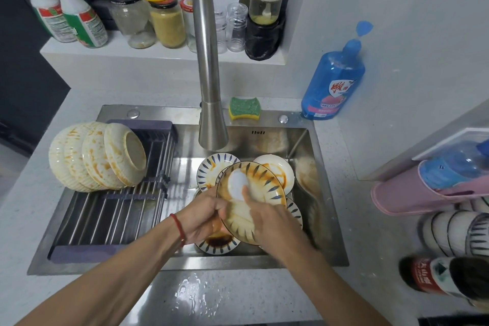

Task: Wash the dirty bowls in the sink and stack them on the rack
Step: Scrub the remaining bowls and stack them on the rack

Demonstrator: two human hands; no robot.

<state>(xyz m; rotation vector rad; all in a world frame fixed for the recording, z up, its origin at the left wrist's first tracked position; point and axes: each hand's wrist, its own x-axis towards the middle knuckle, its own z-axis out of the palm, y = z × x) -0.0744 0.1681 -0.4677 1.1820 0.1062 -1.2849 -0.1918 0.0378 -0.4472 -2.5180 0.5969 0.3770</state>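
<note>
Over the steel sink (299, 140) I hold a blue-striped bowl (262, 182) tilted up, smeared with orange sauce. My left hand (203, 216) grips its near left rim. My right hand (267, 219) lies inside the bowl with fingers extended against the inner wall. Several more dirty striped bowls (211, 169) lie in the basin beneath, one with dark sauce (218, 243). On the roll-up rack (111, 217) across the sink's left half, several stained cream ribbed bowls (98, 156) lean nested on their sides.
The faucet (209, 74) hangs over the basin. A green-yellow sponge (244, 108) sits on the back ledge, a blue soap bottle (333, 79) to its right. Jars and bottles line the shelf behind. At right are a pink holder (412, 193) and stacked striped bowls (455, 233).
</note>
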